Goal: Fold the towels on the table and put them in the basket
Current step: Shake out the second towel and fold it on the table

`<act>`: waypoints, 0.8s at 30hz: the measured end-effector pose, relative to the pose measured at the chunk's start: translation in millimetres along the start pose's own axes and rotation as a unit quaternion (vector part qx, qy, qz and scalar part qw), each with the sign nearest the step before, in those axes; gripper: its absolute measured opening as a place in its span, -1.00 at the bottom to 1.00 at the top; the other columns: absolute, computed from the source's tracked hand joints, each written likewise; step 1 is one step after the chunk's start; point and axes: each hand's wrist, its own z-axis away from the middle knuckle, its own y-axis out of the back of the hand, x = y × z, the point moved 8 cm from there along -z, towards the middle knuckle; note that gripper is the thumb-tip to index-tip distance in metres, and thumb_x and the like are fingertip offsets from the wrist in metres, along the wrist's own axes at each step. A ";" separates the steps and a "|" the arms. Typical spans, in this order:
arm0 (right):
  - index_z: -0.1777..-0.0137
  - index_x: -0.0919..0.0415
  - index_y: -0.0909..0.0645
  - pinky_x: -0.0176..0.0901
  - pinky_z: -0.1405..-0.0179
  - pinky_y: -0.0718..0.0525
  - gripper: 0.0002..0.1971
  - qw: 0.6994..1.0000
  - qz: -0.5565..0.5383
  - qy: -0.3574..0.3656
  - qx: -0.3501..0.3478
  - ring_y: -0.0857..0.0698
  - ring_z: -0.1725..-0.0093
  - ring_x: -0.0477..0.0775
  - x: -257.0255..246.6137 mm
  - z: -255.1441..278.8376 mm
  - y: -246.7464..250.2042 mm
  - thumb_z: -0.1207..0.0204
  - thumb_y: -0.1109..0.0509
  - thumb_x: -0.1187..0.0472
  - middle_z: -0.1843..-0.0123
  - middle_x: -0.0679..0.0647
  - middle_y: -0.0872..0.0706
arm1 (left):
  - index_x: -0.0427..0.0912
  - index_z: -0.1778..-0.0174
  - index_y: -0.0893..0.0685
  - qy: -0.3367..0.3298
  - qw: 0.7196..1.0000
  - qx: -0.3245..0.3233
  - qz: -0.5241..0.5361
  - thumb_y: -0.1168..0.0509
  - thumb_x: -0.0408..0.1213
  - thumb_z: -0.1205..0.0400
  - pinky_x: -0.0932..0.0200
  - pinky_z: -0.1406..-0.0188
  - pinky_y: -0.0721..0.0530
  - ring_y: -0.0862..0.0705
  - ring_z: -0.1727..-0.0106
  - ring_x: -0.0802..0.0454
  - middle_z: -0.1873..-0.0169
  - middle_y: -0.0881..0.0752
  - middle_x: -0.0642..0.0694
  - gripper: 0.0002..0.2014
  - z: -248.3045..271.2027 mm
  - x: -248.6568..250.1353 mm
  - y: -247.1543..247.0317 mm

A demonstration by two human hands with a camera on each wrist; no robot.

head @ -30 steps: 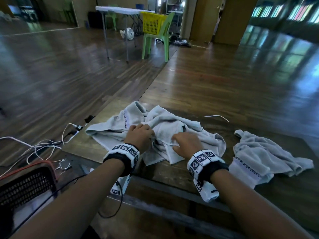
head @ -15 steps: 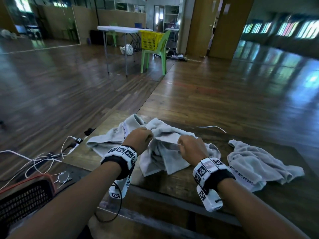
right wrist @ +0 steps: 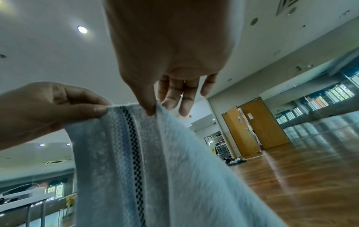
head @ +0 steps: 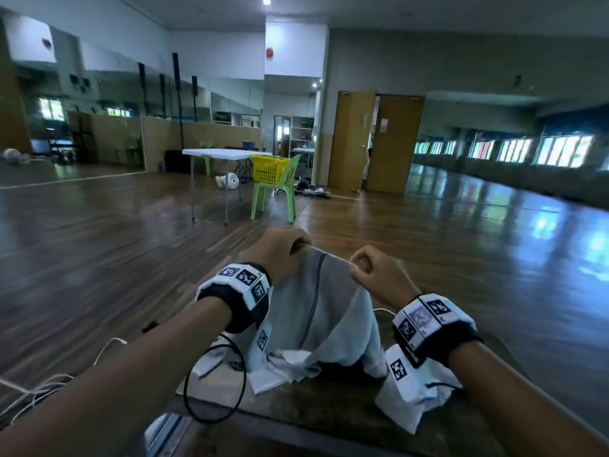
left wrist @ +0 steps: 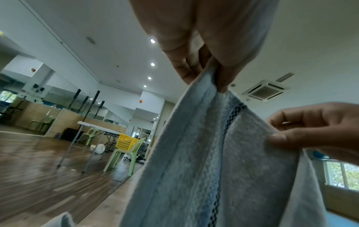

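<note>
While both forearms reach forward over the near edge of the table [head: 329, 423], the grey towel [head: 329, 311] hangs between the two raised hands with its lower part bunched on the tabletop. The left hand [head: 283, 255] pinches the towel's top edge near one corner — thumb on the near face, curled fingers behind, as the left wrist view shows [left wrist: 194, 50]. The right hand [head: 379, 275] pinches the same top edge a little further along; in the right wrist view the thumb and first finger [right wrist: 149, 106] close on the hem while the remaining fingers hang loosely curled, clear of the cloth. The short span of edge between the two grips is pulled nearly taut. A woven band with a dark chequered stripe [right wrist: 134, 145] runs down the towel from that edge. Each wrist carries a black strap with white coded marker tiles, and a black cable [head: 214, 384] loops below the left wrist.

Part of a second towel [head: 405, 410] lies on the table under the right wrist, mostly hidden. White cords [head: 33, 390] trail over the floor at the left. Well beyond the table — across the wooden floor — a yellow basket [head: 268, 168] rests on a green chair [head: 280, 192], just beside a white folding table [head: 220, 153].
</note>
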 end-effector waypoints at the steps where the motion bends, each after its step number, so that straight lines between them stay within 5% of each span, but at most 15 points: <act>1: 0.11 -0.05 -0.56 -0.34 0.02 -0.46 -0.88 1.000 0.005 0.007 -0.005 -0.54 0.32 -0.27 -4.6 3.6 3.7 -0.44 -0.46 0.10 0.38 -0.23 -0.57 | -0.22 0.05 -0.76 -0.003 1.000 -0.007 -0.004 -0.35 -0.38 -0.55 0.25 0.04 -0.54 -0.66 0.13 0.02 0.12 -0.77 -0.15 -0.88 -1.9 8.8 3.6; 5: 0.06 0.02 -0.65 -0.71 0.07 -0.22 -0.88 0.999 0.001 0.027 -0.027 -0.53 0.29 -0.27 -19.9 23.2 4.0 -0.45 -0.47 0.05 0.34 -0.20 -0.59 | -0.22 0.00 -0.76 -0.015 1.000 -0.019 -0.019 -0.34 -0.31 -0.57 0.26 -0.02 -0.57 -0.64 0.11 0.10 0.08 -0.78 -0.10 -0.85 2.4 38.6 7.3; 9: 0.19 -0.13 -0.66 -0.06 -0.09 -0.52 -0.69 0.996 -0.074 0.027 -0.035 -0.65 0.24 -0.26 -23.9 30.2 -7.4 -0.27 -0.40 -0.32 0.32 -0.19 -0.72 | -0.23 0.10 -0.78 -0.034 0.999 -0.034 0.002 -0.38 -0.37 -0.53 0.31 0.10 -0.50 -0.61 0.19 0.12 0.16 -0.79 -0.12 -0.90 13.7 46.9 1.6; 18: 0.29 -0.22 -0.60 0.26 -0.12 -0.59 -0.73 0.996 -0.073 0.023 -0.035 -0.60 0.31 -0.25 -32.0 32.9 -19.6 -0.21 -0.39 -0.36 0.39 -0.22 -0.67 | -0.24 0.12 -0.79 -0.029 0.999 -0.015 0.028 -0.43 -0.38 -0.49 0.64 0.26 -0.37 -0.58 0.24 0.20 0.21 -0.79 -0.10 -0.91 20.4 42.0 2.3; 21: 0.32 -0.22 -0.60 0.21 -0.12 -0.59 -0.75 0.995 -0.089 0.026 -0.022 -0.64 0.29 -0.22 -29.7 32.6 -24.2 -0.18 -0.40 -0.34 0.38 -0.20 -0.69 | -0.24 0.11 -0.79 -0.026 0.999 -0.014 0.035 -0.43 -0.37 -0.49 0.55 0.20 -0.43 -0.60 0.23 0.18 0.19 -0.80 -0.11 -0.90 20.5 40.1 -1.2; 24: 0.28 -0.07 -0.66 0.18 -0.08 -0.62 -0.92 0.995 -0.098 0.023 -0.008 -0.70 0.24 -0.10 -26.8 33.0 -26.9 -0.34 -0.45 -0.02 0.32 -0.11 -0.75 | -0.21 0.11 -0.79 -0.017 0.999 -0.027 0.036 -0.42 -0.38 -0.50 0.34 0.09 -0.56 -0.64 0.19 0.15 0.16 -0.80 -0.11 -0.90 23.8 36.4 -5.9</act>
